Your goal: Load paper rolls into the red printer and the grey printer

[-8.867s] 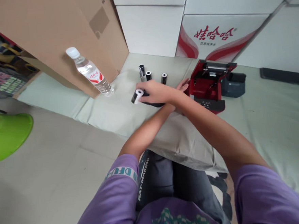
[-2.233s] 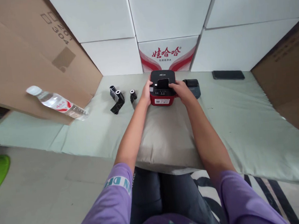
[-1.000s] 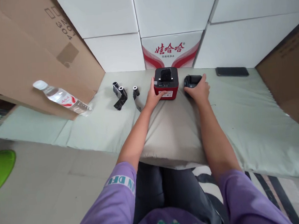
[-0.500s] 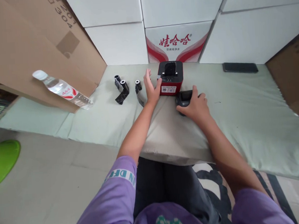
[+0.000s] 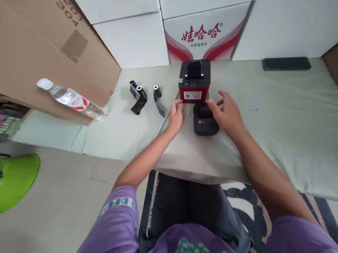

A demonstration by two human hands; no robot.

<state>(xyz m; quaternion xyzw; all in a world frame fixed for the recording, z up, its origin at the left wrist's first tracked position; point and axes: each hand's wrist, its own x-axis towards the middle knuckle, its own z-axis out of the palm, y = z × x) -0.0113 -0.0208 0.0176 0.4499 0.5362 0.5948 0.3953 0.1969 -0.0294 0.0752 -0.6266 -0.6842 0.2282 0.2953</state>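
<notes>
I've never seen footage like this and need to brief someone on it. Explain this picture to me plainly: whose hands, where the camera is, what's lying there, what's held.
There is no machine here. The one view comes from a camera worn on a person's head, looking forward and down, so the two bare arms in purple sleeves are the wearer's own.

The left hand rests on the grey cushion, just below the corner of the red printer. The right hand lies against the right side of the dark grey printer, which sits right in front of the red one. Its fingers are spread; neither hand lifts anything.

To the left lie three small rolls with dark strips trailing from them, and further left a water bottle leaning on a cardboard box. A black phone lies far right by the white boxes.
</notes>
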